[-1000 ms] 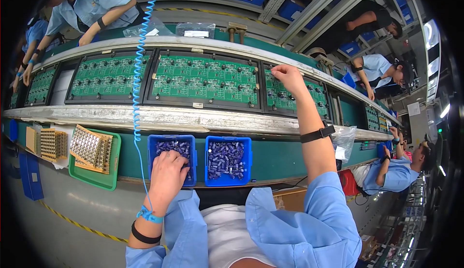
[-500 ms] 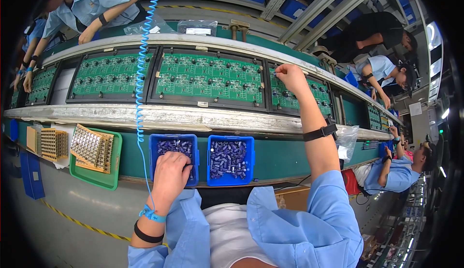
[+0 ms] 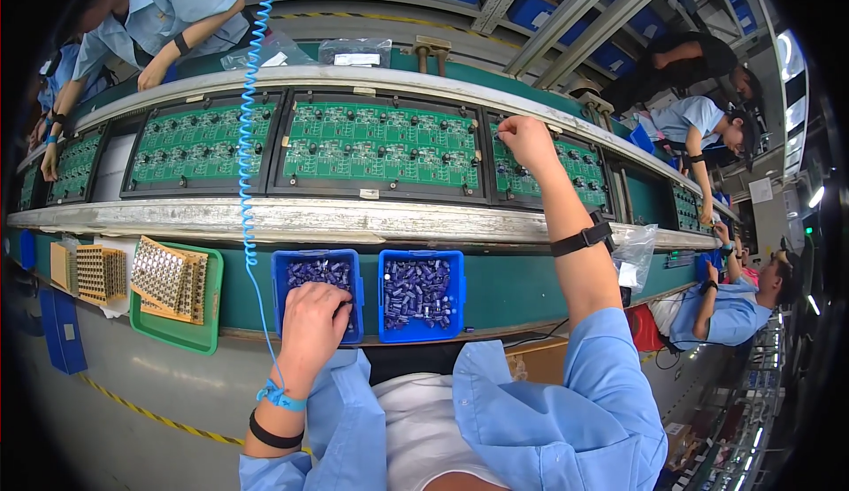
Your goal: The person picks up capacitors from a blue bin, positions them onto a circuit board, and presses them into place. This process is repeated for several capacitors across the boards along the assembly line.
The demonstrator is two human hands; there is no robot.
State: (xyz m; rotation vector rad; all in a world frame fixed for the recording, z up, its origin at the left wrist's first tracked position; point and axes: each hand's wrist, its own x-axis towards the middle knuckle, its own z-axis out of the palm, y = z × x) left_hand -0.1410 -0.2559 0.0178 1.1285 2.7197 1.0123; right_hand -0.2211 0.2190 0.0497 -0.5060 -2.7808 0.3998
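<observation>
My left hand (image 3: 315,323) reaches into the left blue bin (image 3: 278,270), its fingers curled down among small purple cylindrical capacitors (image 3: 320,272). Its fingertips are buried, so what they grip stays hidden. Beside it stands a second blue bin (image 3: 383,330) with more purple capacitors (image 3: 416,292). Over the far left corner of the right-hand green circuit board panel (image 3: 570,168), my right hand (image 3: 529,141) is closed in a pinch. A small purplish capacitor sits at its fingertips, mostly covered by them. To the left lies another framed circuit board panel (image 3: 380,146) with rows of black parts.
Metal rails (image 3: 177,217) border the line of panels. A blue coiled cord (image 3: 246,137) hangs down to my left wristband. At left, a green tray (image 3: 212,305) holds perforated tan boards (image 3: 164,274). A plastic bag (image 3: 635,257) lies right of my forearm. Co-workers stand across and at right.
My right hand has shifted very slightly left and up at the same panel corner, still pinched. My left hand stays in the left bin. The whole view has tilted a little.
</observation>
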